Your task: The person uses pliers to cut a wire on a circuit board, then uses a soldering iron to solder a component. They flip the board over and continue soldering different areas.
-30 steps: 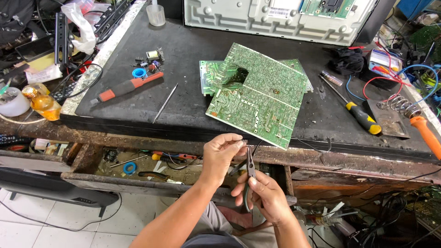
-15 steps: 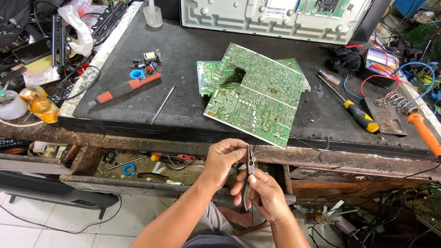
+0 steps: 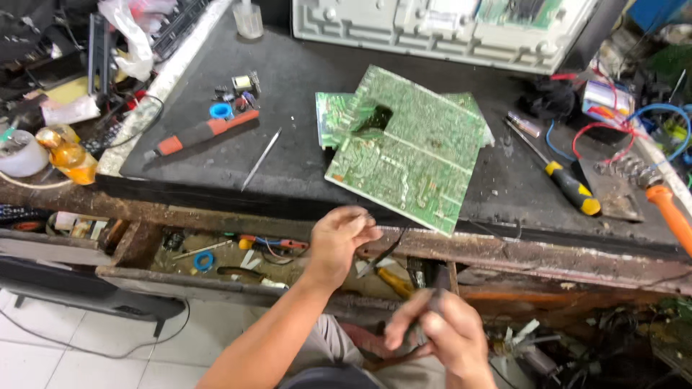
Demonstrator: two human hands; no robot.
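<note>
Orange-and-grey handled cutter knife lies at the left of my black-topped counter, beside a thin metal rod, unmoved. Below the counter's edge, my left hand has its fingertips pinched together; on what, I cannot tell. The slim dark-handled pliers now slant beside it, no longer upright between my hands. My right hand has dropped lower and blurred, its grip closed around the handles. The green circuit boards stay put above.
</note>
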